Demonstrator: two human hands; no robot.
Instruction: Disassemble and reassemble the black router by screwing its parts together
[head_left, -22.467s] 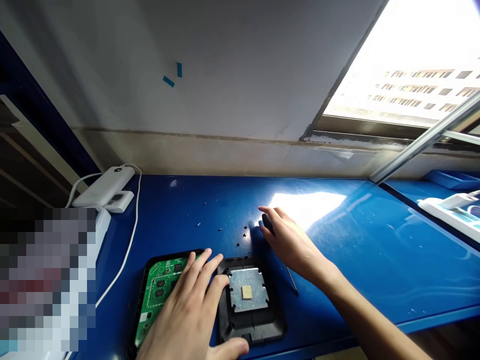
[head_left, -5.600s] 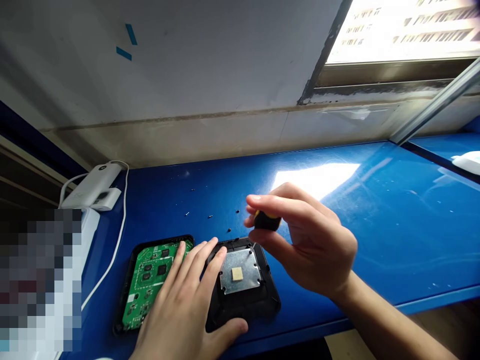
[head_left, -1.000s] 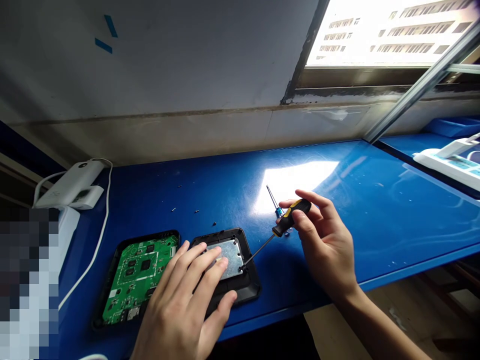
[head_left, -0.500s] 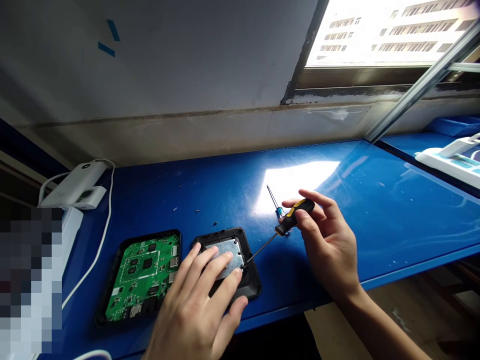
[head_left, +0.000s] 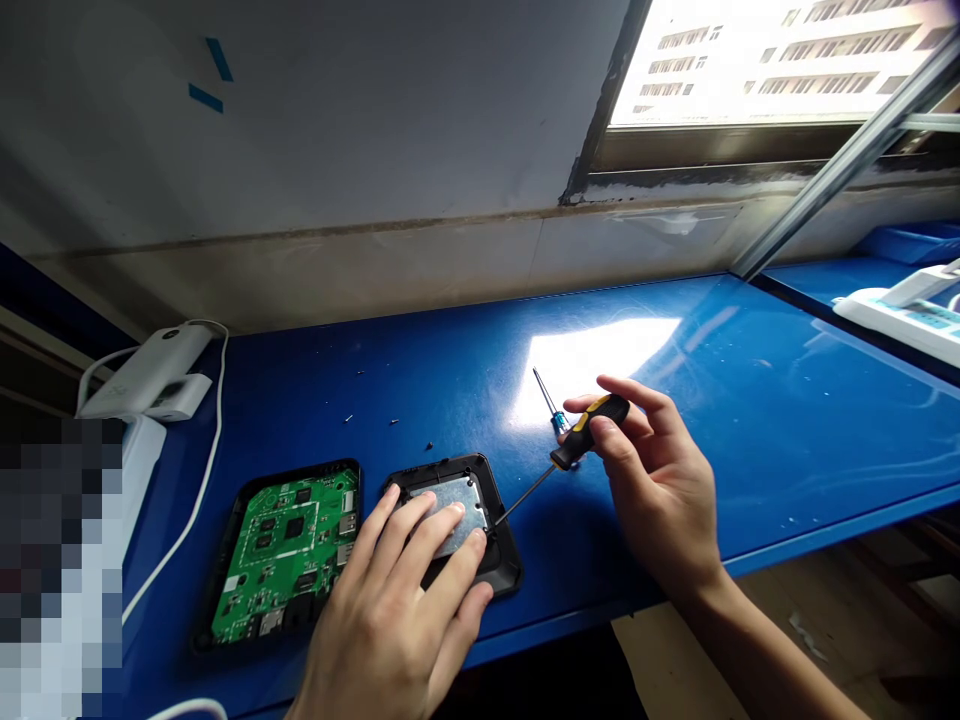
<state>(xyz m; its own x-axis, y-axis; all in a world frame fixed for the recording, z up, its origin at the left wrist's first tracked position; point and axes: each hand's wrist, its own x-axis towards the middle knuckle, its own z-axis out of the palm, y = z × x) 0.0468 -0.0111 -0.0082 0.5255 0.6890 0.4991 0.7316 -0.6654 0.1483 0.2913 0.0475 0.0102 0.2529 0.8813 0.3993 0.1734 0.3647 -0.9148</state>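
On a blue tabletop (head_left: 750, 430), the right hand (head_left: 660, 480) pinches the handle of a black-and-yellow screwdriver (head_left: 590, 430) between thumb and fingers, the index finger raised off it. The left hand (head_left: 405, 600) is spread, palm down and grasping nothing, its fingers laid over a silvery metal plate (head_left: 466, 493) in a black plastic cover (head_left: 502, 580), near the table's front edge. The screwdriver's shank slants down to the plate's right-hand corner nearest the wearer; whether the tip is seated in a screw head is too small to tell. To work this fastening well, I judge the shank should stand squarer to the plate than this slant, with steady downward pressure and small turns of the fingertips, so that the tip does not slip. The flat left hand seems a sound brace against the cover twisting, though its index fingertip lies close to the tip and would be safer a little farther off. As for containers, the cover holds the metal plate, partly hidden by the fingers. Just to its left, a shallow black case half (head_left: 226, 550) holds a green circuit board (head_left: 259, 560), chips facing up, metal-shelled ports along its right side. Beyond both lie a few loose screws (head_left: 394, 421). A blue tray (head_left: 911, 241) sits far off at right; its inside cannot be seen.
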